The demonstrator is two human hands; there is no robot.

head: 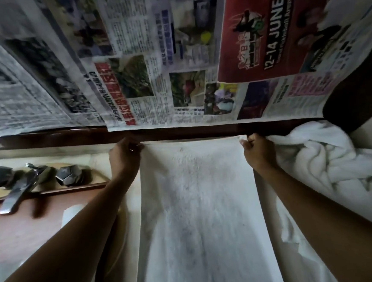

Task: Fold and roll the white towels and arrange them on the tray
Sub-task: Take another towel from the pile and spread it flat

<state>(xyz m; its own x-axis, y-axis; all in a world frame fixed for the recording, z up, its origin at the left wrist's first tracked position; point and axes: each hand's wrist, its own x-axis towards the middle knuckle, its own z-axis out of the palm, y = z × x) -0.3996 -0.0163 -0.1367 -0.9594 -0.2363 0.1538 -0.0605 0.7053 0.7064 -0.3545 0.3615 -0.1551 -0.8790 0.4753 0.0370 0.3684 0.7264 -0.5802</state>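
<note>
White towel (197,206) lies flat, left hand (124,161) and right hand (257,153) each pinching a far corner.

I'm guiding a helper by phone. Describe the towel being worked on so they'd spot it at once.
Find the newspapers spread across the top; just below them, a white towel stretches toward the camera. The left hand and right hand pinch its far corners. Unlike the crumpled towel heap on its right, it is smooth and flat.

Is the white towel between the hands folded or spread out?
Spread out: the white terry towel lies as one long flat panel, left hand and right hand pinching its far corners.
</note>
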